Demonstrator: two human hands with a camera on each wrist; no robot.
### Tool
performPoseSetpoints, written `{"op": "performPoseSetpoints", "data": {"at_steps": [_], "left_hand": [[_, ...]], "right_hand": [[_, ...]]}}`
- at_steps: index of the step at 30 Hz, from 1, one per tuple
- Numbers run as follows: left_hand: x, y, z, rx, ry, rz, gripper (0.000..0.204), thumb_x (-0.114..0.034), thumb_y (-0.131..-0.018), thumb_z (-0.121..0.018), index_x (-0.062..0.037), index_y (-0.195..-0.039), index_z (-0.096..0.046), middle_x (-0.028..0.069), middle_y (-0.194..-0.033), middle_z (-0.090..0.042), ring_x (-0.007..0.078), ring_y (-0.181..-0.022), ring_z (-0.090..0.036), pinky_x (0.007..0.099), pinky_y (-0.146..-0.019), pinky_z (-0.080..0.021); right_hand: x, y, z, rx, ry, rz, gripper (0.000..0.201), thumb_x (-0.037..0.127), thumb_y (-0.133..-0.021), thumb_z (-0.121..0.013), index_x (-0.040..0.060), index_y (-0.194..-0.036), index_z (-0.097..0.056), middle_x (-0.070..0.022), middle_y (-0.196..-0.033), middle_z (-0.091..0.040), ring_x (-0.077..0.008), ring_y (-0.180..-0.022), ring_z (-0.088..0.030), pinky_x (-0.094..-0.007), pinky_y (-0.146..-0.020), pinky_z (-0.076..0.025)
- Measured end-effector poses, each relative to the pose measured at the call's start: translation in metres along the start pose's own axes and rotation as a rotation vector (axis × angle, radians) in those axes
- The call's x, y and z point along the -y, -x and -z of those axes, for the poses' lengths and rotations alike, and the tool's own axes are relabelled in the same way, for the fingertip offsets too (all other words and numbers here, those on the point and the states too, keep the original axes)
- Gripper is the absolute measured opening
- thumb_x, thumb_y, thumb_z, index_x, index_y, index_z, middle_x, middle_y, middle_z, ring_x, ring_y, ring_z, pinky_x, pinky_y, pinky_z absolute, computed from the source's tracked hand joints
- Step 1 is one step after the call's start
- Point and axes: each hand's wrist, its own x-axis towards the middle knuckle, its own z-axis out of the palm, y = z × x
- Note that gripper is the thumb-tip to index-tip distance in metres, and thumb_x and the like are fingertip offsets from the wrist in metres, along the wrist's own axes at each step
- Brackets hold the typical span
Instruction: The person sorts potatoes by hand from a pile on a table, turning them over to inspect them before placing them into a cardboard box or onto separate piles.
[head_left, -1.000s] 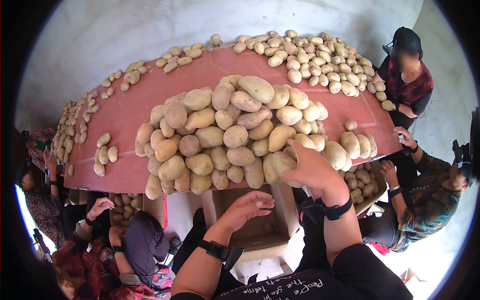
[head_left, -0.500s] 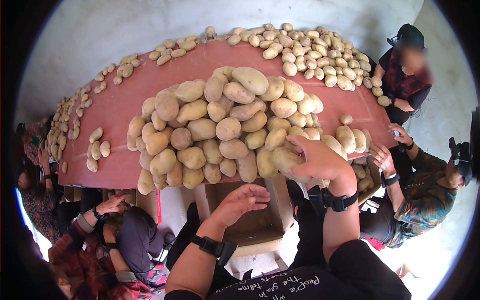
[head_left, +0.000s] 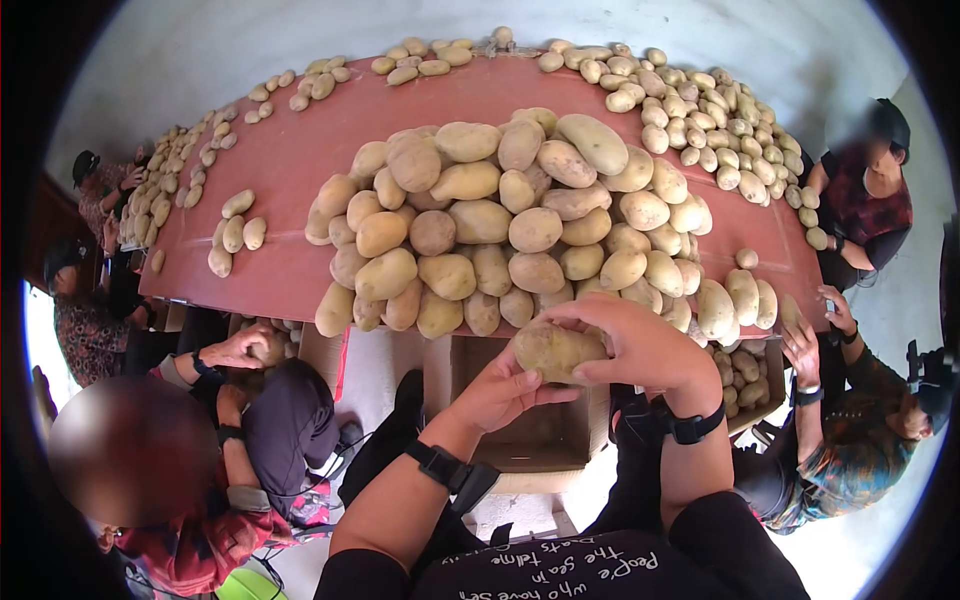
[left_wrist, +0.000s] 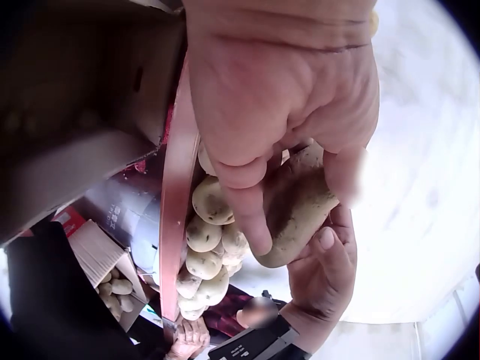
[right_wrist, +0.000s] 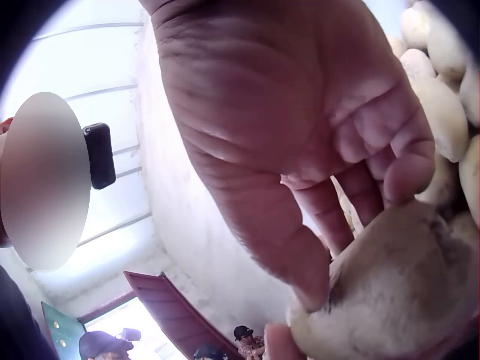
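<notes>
A large, pale yellow-brown potato (head_left: 553, 352) is held between both hands, above the front edge of the table. My left hand (head_left: 497, 392) grips its left end, thumb on the near side. From above and the right, my right hand (head_left: 640, 343) curls its fingers and thumb round the other end. The left wrist view shows the potato (left_wrist: 300, 217) spanning both hands. Dark marks show on the potato (right_wrist: 397, 277) in the right wrist view. Just beyond the hands rises a big potato pile (head_left: 480, 220).
The pile stands on a reddish table (head_left: 280, 265). An open cardboard box (head_left: 475, 455) sits below its front edge. More potatoes (head_left: 700, 120) lie along the back. A neighbour's box of potatoes (head_left: 745, 385) is at right. People sit close on both sides, one (head_left: 190, 540) at near left.
My right hand has taken the potato from the pile's front and brought it left and nearer, to the left hand, which now grips it too. The head view has shifted; the person at left leans in.
</notes>
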Motion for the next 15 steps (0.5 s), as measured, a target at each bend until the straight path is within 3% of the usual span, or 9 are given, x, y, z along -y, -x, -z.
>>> {"op": "performPoseSetpoints", "data": {"at_steps": [3,6,7,10,11,13,15], "left_hand": [[-0.014,0.007,-0.008,-0.068,-0.085,-0.057,0.089,-0.022,-0.087,-0.069,-0.0166,-0.153,-0.009,0.0097,-0.148,-0.033,0.0232,-0.134,-0.04,0.0437,-0.107,-0.039],[-0.018,0.009,0.008,-0.058,-0.509,-0.256,0.098,-0.017,-0.083,-0.072,-0.017,-0.154,-0.004,0.0094,-0.146,-0.034,0.0198,-0.129,-0.043,0.0372,-0.102,-0.043],[-0.023,0.015,-0.002,-0.161,-0.535,-0.283,0.086,-0.013,-0.086,-0.068,-0.0153,-0.153,-0.015,0.0089,-0.128,-0.052,0.0168,-0.113,-0.054,0.0323,-0.093,-0.046],[-0.043,0.038,0.021,-0.272,-0.773,-0.31,0.07,-0.014,-0.089,-0.063,-0.0098,-0.15,-0.028,0.0055,-0.1,-0.063,0.0153,-0.092,-0.06,0.03,-0.083,-0.049],[-0.052,0.043,0.005,-0.476,-0.667,-0.441,0.052,-0.012,-0.091,-0.059,-0.0029,-0.139,-0.044,0.0037,-0.082,-0.064,0.0142,-0.08,-0.059,0.0272,-0.075,-0.048],[-0.07,0.051,0.034,-0.86,-1.272,-0.82,0.043,-0.01,-0.088,-0.061,0.0,-0.129,-0.051,0.0065,-0.086,-0.064,0.0156,-0.078,-0.06,0.0279,-0.073,-0.048],[-0.099,0.058,0.019,-1.159,-1.491,-0.856,0.043,-0.011,-0.083,-0.067,-0.0015,-0.123,-0.052,0.0117,-0.103,-0.062,0.0218,-0.093,-0.059,0.0334,-0.083,-0.047]], "right_hand": [[0.0,-0.004,-0.009,-0.006,0.112,0.098,0.071,0.013,-0.064,-0.075,0.0036,-0.13,-0.051,-0.0171,-0.113,-0.058,-0.0318,-0.105,-0.056,-0.0375,-0.093,-0.044],[0.011,-0.014,-0.031,-0.002,0.086,0.081,0.078,0.015,-0.065,-0.076,0.0036,-0.136,-0.043,-0.0182,-0.118,-0.056,-0.0324,-0.11,-0.055,-0.0381,-0.095,-0.043],[0.012,-0.018,-0.035,0.069,-0.045,0.026,0.083,0.016,-0.065,-0.076,0.0054,-0.139,-0.039,-0.0181,-0.123,-0.054,-0.0323,-0.115,-0.053,-0.0381,-0.098,-0.042],[0.01,-0.026,-0.047,0.053,-0.021,0.145,0.081,0.016,-0.066,-0.076,0.0052,-0.138,-0.04,-0.0176,-0.128,-0.052,-0.0322,-0.117,-0.052,-0.0379,-0.099,-0.041],[0.008,-0.028,-0.051,0.017,0.05,0.202,0.073,0.011,-0.068,-0.071,0.0068,-0.135,-0.042,-0.0189,-0.118,-0.054,-0.035,-0.107,-0.055,-0.0389,-0.091,-0.046],[0.011,-0.027,-0.057,0.12,0.103,0.095,0.071,0.013,-0.068,-0.072,0.0082,-0.134,-0.044,-0.0179,-0.115,-0.054,-0.0352,-0.105,-0.057,-0.0395,-0.088,-0.047],[0.01,-0.028,-0.061,0.205,0.176,0.027,0.071,0.016,-0.068,-0.073,0.01,-0.133,-0.044,-0.0163,-0.112,-0.055,-0.0343,-0.102,-0.058,-0.0396,-0.086,-0.048]]}}
